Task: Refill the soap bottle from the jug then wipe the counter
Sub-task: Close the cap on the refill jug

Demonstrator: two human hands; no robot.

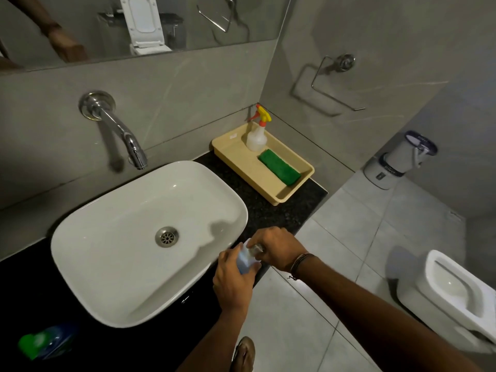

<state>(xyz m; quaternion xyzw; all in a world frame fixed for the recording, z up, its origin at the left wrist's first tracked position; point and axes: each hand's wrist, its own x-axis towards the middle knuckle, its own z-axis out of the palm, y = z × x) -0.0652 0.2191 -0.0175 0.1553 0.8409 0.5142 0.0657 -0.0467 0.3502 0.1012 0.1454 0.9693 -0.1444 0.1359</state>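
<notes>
- Nearest to the camera are the 2 forearms. They come in from 5 and 6 o'clock and meet at the front edge of the dark counter (pixel 271 208).
- The left hand (pixel 233 280) is wrapped around the body of the small soap bottle (pixel 245 260). The right hand (pixel 276 249) is closed over its top, the fingers pinching the cap or pump; which of these, I cannot tell.
- My judgement: the step is opening or closing the bottle top. How full the bottle is I cannot see, so before or after the pour is not clear.
- The jug (pixel 44 342), blue with a green cap, is blurred at 8 o'clock on the counter, well apart from the bottle.
- If the top is coming off, the next move needs 1 hand free to fetch the jug across the sink (pixel 88 232).
- The bottle is right at the counter's front edge, beside the sink rim; a slip could send it to the floor.
- Open counter is only the narrow strip toward 1 o'clock, between the sink and the beige tray (pixel 276 197).
- The tray holds a green cloth (pixel 279 166) and a spray bottle (pixel 257 138), ready for wiping.
</notes>
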